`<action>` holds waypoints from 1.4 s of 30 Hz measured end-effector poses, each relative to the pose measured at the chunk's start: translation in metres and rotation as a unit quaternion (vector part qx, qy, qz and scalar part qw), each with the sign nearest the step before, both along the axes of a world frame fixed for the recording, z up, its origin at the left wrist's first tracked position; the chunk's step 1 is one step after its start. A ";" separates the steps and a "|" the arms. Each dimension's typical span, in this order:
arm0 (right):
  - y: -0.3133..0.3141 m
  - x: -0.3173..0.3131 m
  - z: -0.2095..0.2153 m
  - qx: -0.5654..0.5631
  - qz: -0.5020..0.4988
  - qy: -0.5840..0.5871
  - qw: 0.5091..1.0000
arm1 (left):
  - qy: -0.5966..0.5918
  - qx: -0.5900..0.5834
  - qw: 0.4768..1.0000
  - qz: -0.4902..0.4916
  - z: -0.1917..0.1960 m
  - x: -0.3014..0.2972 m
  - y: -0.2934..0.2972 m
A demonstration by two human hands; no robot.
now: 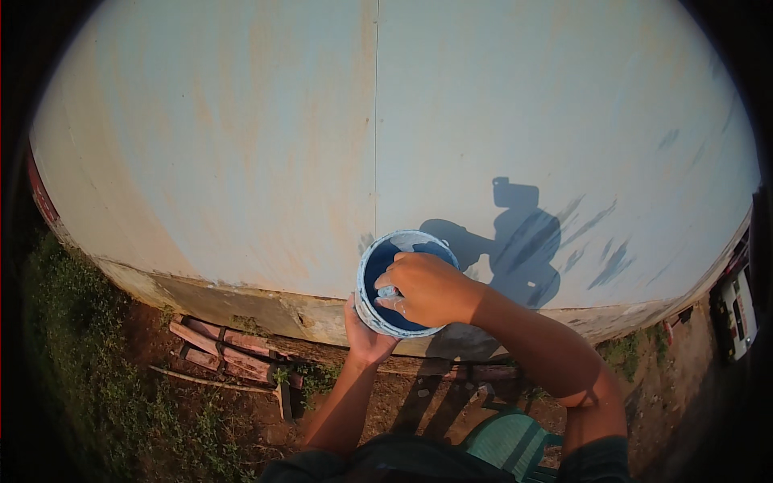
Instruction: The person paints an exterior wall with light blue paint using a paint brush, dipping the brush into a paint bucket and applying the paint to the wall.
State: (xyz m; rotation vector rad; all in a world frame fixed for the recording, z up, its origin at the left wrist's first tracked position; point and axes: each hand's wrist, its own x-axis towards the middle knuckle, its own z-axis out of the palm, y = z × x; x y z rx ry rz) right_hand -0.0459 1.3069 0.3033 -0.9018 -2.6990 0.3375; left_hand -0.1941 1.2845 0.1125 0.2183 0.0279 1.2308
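The left hand (369, 342) grasps the bucket (361, 278) around its lower side, holding it aloft before the wall; the right hand (431, 288), reaching inside, pinches a small blue-smeared tool (388, 291); beyond, the wall (241, 161) bears a few darker blue streaks (613, 267) at right; most of it remains pale and patchy, so the work looks barely begun, with much left.

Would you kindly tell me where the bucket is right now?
In the head view, the bucket is slightly right of and below centre, the left hand supporting it and right hand reaching in.
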 end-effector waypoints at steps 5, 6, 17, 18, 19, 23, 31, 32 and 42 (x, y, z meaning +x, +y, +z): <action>-0.017 0.027 0.010 -0.117 0.037 -0.095 0.988 | -0.024 0.030 0.999 -0.015 -0.016 0.012 -0.016; -0.024 0.034 0.011 -0.118 0.037 -0.094 0.988 | -0.015 0.035 0.999 -0.006 -0.023 0.016 -0.020; -0.080 0.082 0.002 0.045 0.043 0.080 0.995 | 0.008 0.019 1.000 -0.012 -0.030 0.046 -0.087; -0.080 0.082 -0.008 0.047 0.046 0.080 0.995 | 0.016 0.027 0.999 -0.007 -0.032 0.048 -0.091; -0.080 0.082 -0.020 0.082 0.069 0.101 0.989 | 0.016 0.027 0.999 -0.005 -0.031 0.052 -0.097; -0.094 0.086 -0.044 0.070 0.061 0.077 0.993 | 0.018 -0.021 0.997 0.067 -0.027 0.064 -0.117; -0.119 0.107 -0.048 0.016 -0.037 0.027 0.999 | 0.043 -0.042 0.992 0.107 -0.025 0.084 -0.139; -0.121 0.107 -0.051 0.000 -0.053 0.043 0.998 | 0.044 -0.045 0.992 0.106 -0.030 0.086 -0.140; -0.140 0.109 -0.070 -0.086 -0.169 0.151 0.970 | 0.026 -0.024 0.999 0.039 -0.056 0.111 -0.149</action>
